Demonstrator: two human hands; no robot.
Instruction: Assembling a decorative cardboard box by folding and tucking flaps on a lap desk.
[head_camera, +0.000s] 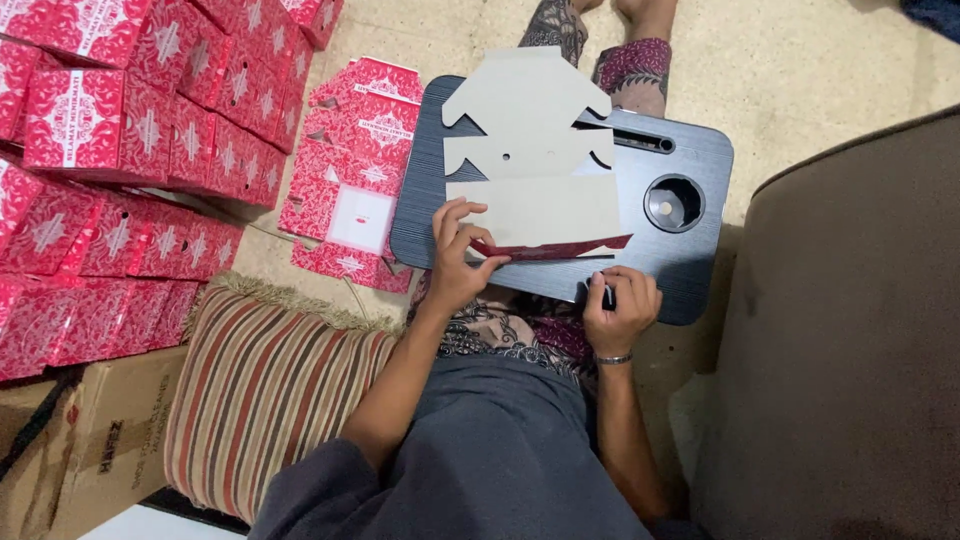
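A flat, die-cut cardboard box blank (528, 150) lies grey side up on a dark lap tray (690, 235). Its near edge is folded up and shows a red patterned strip (555, 248). My left hand (458, 258) pinches that folded edge at its left end, thumb and fingers on the cardboard. My right hand (620, 305) rests curled at the tray's near edge, just right of the fold; whether it holds anything is hidden.
Flat red box blanks (352, 170) lie on the floor left of the tray. Several folded red boxes (130, 150) are stacked at the far left, above a brown carton (80, 450). A striped cushion (265, 385) lies by my left arm. A brown sofa (850, 330) stands at the right.
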